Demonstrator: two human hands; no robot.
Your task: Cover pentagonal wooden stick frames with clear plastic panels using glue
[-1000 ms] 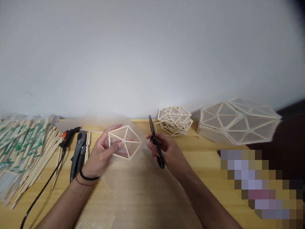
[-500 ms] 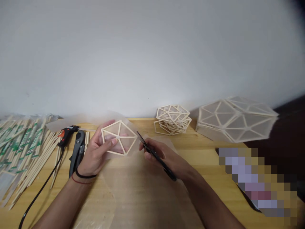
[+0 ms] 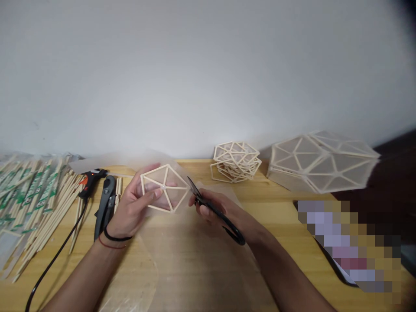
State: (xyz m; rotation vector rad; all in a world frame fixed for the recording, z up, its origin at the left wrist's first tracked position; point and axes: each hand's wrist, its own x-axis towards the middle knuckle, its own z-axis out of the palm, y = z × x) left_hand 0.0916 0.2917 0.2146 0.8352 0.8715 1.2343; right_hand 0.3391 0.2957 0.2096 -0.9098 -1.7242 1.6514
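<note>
Held in my left hand is a pentagonal frame of thin wooden sticks, with spokes meeting at its centre. My thumb presses near that centre, and the fingers lie behind. Translucent sheet backs the frame and spreads beyond its edges. My right hand grips a pair of black scissors, fingers wrapped about the handles. The blades point up and left, close to the frame's right corner. Whether they touch the sheet is hard to make out.
Several stick frames are stacked against the wall. Right of them stands a larger sheet-covered stick structure. A glue gun, a grey cutter tool and wrapped chopsticks lie left. A blurred-out phone lies right.
The frame in my left hand has shifted slightly right. The scissors have turned a little, showing more of the handle loop, and stay at the frame's right corner.
</note>
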